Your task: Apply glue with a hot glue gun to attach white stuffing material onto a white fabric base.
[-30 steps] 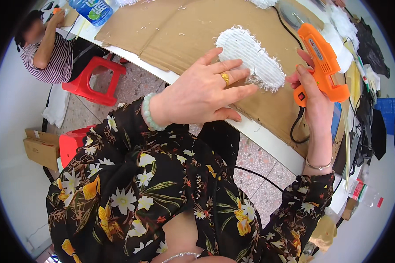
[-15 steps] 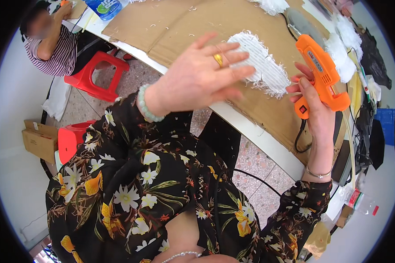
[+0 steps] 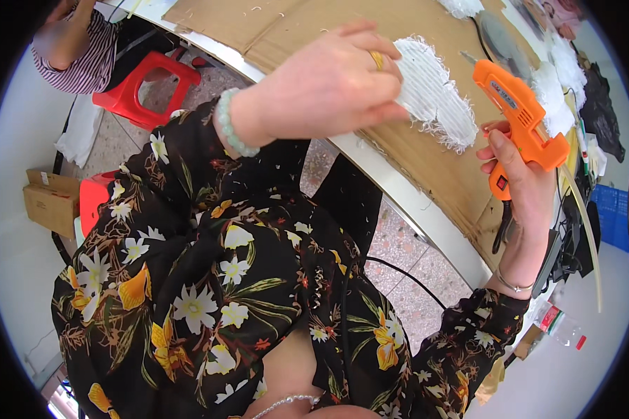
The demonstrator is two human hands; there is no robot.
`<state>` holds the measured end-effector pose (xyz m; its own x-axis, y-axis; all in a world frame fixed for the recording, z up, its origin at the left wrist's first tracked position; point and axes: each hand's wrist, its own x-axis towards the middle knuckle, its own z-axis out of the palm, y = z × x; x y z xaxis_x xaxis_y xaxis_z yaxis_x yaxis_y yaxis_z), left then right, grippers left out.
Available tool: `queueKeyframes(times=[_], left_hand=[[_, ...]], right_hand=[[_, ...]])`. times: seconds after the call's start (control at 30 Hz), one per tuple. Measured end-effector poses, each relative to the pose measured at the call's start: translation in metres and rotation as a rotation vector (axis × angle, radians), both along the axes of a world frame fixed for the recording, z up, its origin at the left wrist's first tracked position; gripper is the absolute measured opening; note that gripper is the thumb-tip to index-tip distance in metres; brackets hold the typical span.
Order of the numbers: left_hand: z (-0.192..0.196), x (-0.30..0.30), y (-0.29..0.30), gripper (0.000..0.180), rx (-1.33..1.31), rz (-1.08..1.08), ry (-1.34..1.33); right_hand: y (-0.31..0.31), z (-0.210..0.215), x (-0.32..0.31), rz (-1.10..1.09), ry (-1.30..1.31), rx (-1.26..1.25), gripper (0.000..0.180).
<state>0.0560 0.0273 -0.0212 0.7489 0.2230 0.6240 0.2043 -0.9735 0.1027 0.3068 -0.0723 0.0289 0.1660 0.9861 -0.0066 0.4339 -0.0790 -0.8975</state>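
In my right hand [image 3: 524, 174] is an orange hot glue gun [image 3: 514, 105], its nozzle pointing up and left over the table. My fingers wrap its handle, and a long pale glue stick [image 3: 586, 230] trails from its back end. My left hand [image 3: 328, 84] hovers over the near edge of the cardboard, fingers loosely bent and thumb apart, with nothing visible in it. Just beyond its fingertips lies a white ribbed fabric piece [image 3: 437, 98] with frayed edges, long and rounded like a sole. It rests flat on the brown cardboard [image 3: 286, 42].
White fluffy tufts [image 3: 555, 84] and a black plastic bag [image 3: 601, 112] lie at the right. Beyond them is a blue crate [image 3: 613, 216]. A plastic bottle [image 3: 560, 326] lies at lower right. At left are a red stool [image 3: 150, 91], a cardboard box [image 3: 51, 202] and another seated person [image 3: 84, 56].
My left hand's spread fingers have bent inward, and the hand has risen slightly in view. The glue gun has shifted a little right, with its glue stick swinging outward. The view has shifted slightly.
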Motion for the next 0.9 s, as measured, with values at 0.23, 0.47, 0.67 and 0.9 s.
queueKeyframes(times=[0.23, 0.47, 0.67, 0.9], left_hand=[[-0.006, 0.013, -0.014, 0.039, -0.061, -0.062, 0.019], [-0.012, 0.01, -0.015, 0.045, -0.11, -0.011, 0.115], [-0.017, 0.013, -0.013, 0.032, -0.061, -0.002, 0.045], [-0.018, 0.013, -0.012, 0.029, -0.053, -0.001, 0.047]], right_hand=[[0.006, 0.016, -0.003, 0.066, -0.065, -0.062, 0.026], [0.018, 0.012, -0.008, 0.035, -0.093, -0.127, 0.034], [0.024, 0.014, -0.013, 0.02, -0.239, -0.112, 0.035], [0.033, 0.008, -0.008, 0.102, -0.329, -0.101, 0.035]])
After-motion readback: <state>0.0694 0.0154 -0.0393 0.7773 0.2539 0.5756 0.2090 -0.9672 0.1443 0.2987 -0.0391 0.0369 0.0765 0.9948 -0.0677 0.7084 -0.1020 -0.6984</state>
